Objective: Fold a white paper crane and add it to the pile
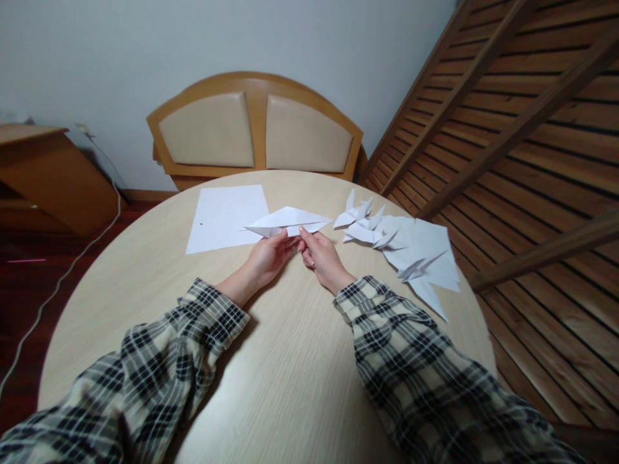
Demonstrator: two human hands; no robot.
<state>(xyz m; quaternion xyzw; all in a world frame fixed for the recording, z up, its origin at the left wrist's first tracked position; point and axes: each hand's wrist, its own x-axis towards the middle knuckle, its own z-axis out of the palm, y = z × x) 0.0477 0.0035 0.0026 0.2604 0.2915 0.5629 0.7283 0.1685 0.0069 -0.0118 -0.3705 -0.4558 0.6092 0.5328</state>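
Observation:
A folded piece of white paper point(289, 217), long and pointed at both ends, is held sideways above the table by both hands. My left hand point(269, 259) pinches its near edge, thumb on top and the other fingers underneath. Close beside it, my right hand point(323, 258) grips the same edge, its thumb pressed on the paper and its fingers curled below. The undersides of the fingers are partly hidden. Behind the folded paper, a flat white sheet point(227, 216) with a small dark spot lies on the table.
Several folded paper cranes point(360, 227) lie at the right of the round table point(271, 386), beside and over white sheets point(435, 248). A chair back point(260, 129) stands at the far edge. Slatted wood point(546, 161) rises on the right; a cable point(62, 277) runs along the floor at left.

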